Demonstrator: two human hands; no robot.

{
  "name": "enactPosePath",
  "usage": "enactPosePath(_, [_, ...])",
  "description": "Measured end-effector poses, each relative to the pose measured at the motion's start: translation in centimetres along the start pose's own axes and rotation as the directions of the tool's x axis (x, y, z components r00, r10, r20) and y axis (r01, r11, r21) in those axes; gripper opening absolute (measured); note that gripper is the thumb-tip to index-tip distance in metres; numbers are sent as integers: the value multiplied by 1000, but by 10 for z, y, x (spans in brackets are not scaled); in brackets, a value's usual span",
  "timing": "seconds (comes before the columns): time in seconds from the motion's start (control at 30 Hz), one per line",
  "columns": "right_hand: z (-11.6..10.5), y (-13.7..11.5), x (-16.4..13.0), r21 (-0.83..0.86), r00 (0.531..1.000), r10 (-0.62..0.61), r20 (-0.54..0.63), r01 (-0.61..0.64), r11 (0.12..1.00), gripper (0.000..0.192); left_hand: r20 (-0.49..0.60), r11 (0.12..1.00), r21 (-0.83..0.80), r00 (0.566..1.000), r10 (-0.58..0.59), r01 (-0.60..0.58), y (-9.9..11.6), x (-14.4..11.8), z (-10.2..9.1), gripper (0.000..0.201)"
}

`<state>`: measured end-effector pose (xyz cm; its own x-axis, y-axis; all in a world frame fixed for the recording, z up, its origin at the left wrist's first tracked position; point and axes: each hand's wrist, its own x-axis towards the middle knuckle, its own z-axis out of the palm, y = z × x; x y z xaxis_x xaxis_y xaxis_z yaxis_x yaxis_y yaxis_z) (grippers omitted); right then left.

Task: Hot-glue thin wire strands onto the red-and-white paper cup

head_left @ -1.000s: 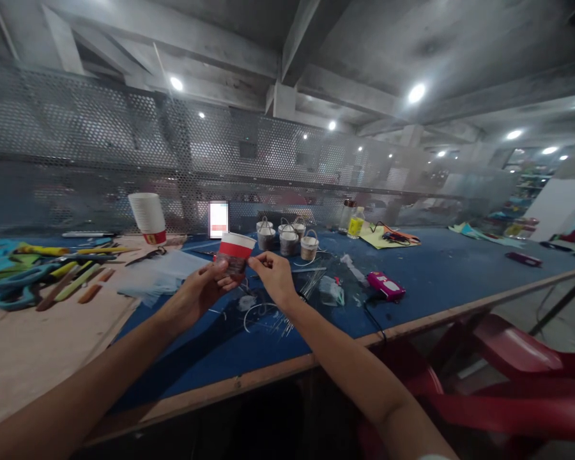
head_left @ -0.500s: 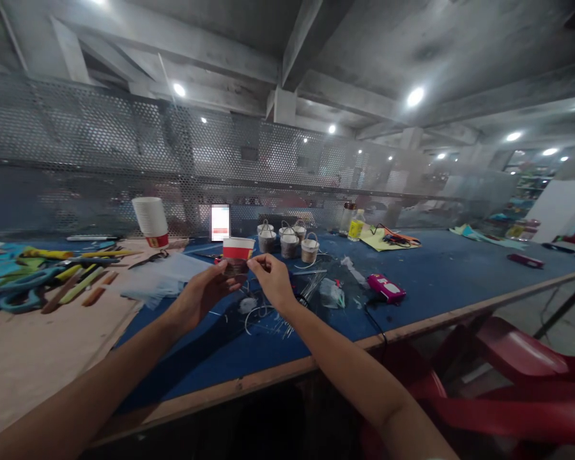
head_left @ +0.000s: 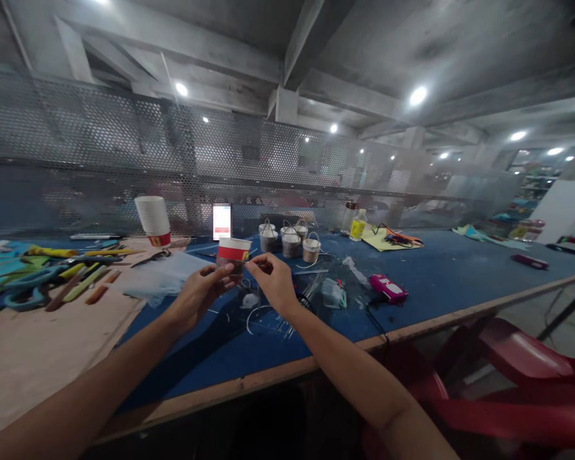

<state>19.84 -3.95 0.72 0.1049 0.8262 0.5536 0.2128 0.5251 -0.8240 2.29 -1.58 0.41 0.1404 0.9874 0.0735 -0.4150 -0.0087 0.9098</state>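
My left hand (head_left: 204, 291) is closed round the lower part of a paper cup (head_left: 234, 248). The cup has a white rim, a red band with a yellow mark, and a brown wrapping round its base. Thumb and fingertips of my right hand (head_left: 274, 280) are pinched together just right of the cup. Between them and the cup runs what looks like a thin brown cord, mostly hidden. Several small wrapped cups with looped handles (head_left: 291, 241) stand behind my right hand.
Left are stacked paper cups (head_left: 152, 217), scissors (head_left: 26, 295) and clay-like sticks (head_left: 84, 284). A lit phone (head_left: 222, 222) stands behind the held cup. Wires (head_left: 287, 326), a magenta device (head_left: 388, 289) and bottles (head_left: 357, 225) lie or stand rightward. Red chairs (head_left: 517, 358) flank the table edge.
The cup and my left hand have shifted slightly left, and the cup has turned so more of its yellow mark shows. A small gap has opened between my right fingertips and the cup.
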Motion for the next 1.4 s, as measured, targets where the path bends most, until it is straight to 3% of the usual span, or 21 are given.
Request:
enactPosePath(0.43, [-1,12,7,1,998,62,-28,-62,998,26,53,1000,-21,999,8,-7,-2,-1,1,31])
enactPosePath(0.8, [-2,17,14,196,989,148,25,-150,969,24,38,997,56,997,60,-62,2,-6,3,40])
enactPosePath(0.93, [-1,20,17,215,982,187,27,-189,958,29,68,998,49,997,24,-28,2,-5,2,38])
enactPosePath(1.07, [0,19,16,230,985,168,33,-171,958,33,122,998,51,992,-27,21,1,-4,-1,32])
enactPosePath(1.23, [0,14,13,205,988,135,80,-149,967,30,109,999,33,993,-40,37,2,-2,-3,23])
enactPosePath(1.4, [0,12,11,236,990,89,109,-113,965,31,104,999,-1,994,-43,43,3,-2,-1,28])
